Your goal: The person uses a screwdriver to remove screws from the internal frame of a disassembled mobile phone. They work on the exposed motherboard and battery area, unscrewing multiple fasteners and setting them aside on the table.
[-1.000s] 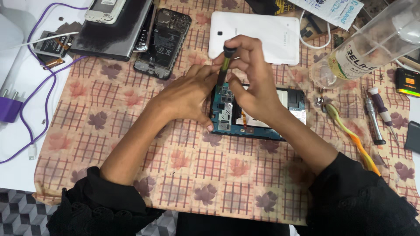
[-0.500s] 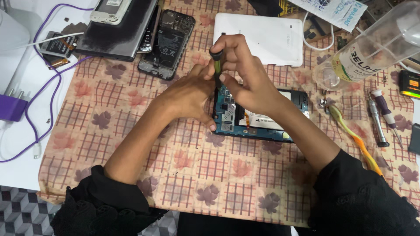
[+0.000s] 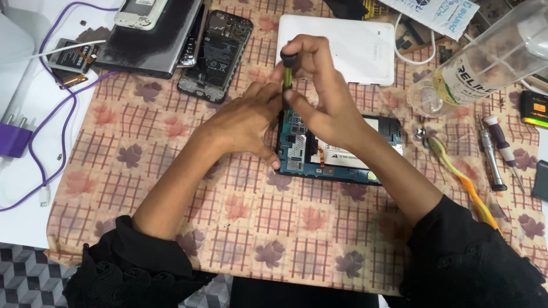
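Green-handled screwdriver [image 3: 287, 73]: pinched upright in right hand [image 3: 322, 97].
Opened tablet [image 3: 337, 148]: steadied by left hand [image 3: 245, 122].
Risk: tip slipping, gouging the circuit board.

Both arms wear black sleeves pushed up above the wrists, the left sleeve [image 3: 142, 256] edged with a lacy, scalloped cuff, the right sleeve [image 3: 474, 256] gathered in soft folds.

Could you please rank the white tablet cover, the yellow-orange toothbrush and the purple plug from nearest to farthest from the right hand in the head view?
From the right hand:
1. White tablet cover, just beyond the hand, partly under it.
2. Yellow-orange toothbrush, off to the right on the cloth.
3. Purple plug, at the far left edge.
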